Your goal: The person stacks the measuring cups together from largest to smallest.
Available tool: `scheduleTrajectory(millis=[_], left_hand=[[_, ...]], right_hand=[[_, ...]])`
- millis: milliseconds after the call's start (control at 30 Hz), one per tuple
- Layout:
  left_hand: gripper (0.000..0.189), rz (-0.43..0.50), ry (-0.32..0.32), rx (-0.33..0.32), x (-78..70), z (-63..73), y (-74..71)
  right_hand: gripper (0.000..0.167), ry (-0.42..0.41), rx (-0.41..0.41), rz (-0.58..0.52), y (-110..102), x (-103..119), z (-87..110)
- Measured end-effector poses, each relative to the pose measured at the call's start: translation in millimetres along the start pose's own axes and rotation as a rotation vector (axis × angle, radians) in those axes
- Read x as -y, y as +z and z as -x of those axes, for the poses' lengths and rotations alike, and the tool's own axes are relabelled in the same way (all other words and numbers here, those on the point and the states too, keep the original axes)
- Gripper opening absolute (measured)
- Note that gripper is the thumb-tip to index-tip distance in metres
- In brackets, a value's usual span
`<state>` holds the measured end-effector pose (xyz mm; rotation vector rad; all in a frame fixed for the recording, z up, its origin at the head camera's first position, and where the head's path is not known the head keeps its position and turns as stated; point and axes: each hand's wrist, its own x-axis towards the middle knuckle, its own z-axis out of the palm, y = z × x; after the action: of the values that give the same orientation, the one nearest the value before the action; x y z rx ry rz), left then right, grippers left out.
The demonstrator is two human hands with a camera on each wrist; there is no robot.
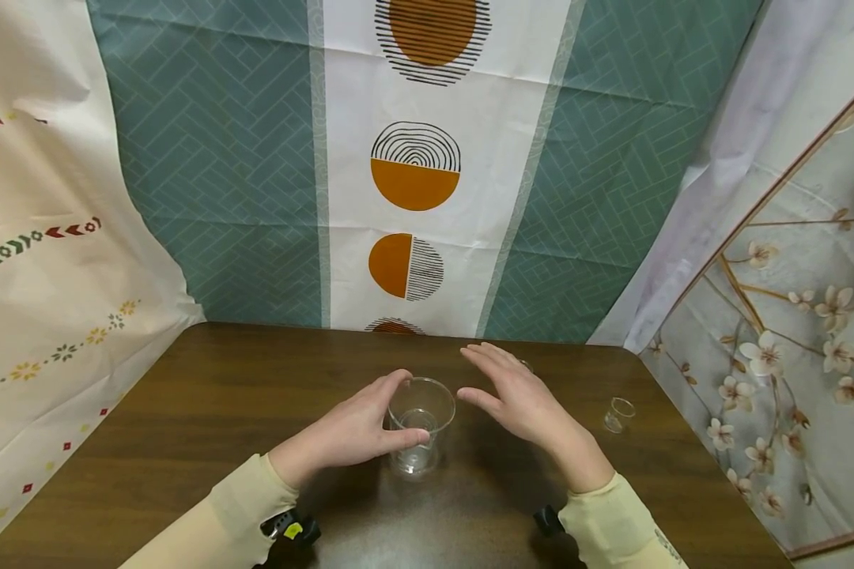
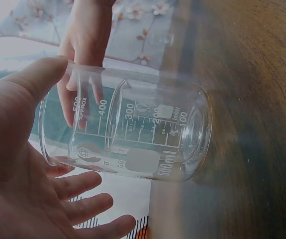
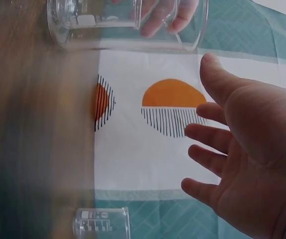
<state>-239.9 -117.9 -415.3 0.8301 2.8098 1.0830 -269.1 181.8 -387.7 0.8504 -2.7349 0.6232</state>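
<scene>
A large clear glass beaker with white markings stands upright on the table, a smaller beaker nested inside it. My left hand holds the large beaker by its rim from the left, thumb on the near side and index finger on the far side. The left hand's other fingers spread out beneath the rim. To the right, my right hand hovers with fingers extended and holds nothing; its thumb points toward the rim, apart from the glass.
A small beaker stands on the right of the brown wooden table. A bit of another glass rim shows behind the right hand. Patterned cloth hangs behind the table, with more cloth at both sides.
</scene>
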Motion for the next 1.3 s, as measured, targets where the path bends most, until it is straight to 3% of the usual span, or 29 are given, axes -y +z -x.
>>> scheduleTrajectory(millis=[367, 667, 1300], left_hand=[[0.09, -0.005, 0.002, -0.009, -0.3, 0.5, -2.4], [0.09, -0.01, -0.019, 0.001, -1.9, 0.6, -3.8], [0.088, -0.005, 0.0, -0.012, -2.1, 1.0, -0.3]], right_hand=[[0.076, 0.038, -0.027, 0.047, -6.5, -10.1, -3.9], [0.08, 0.073, -0.013, 0.063, -9.0, -23.1, -3.9], [0.082, 0.15, 0.019, 0.12, -7.7, -39.6, 0.8]])
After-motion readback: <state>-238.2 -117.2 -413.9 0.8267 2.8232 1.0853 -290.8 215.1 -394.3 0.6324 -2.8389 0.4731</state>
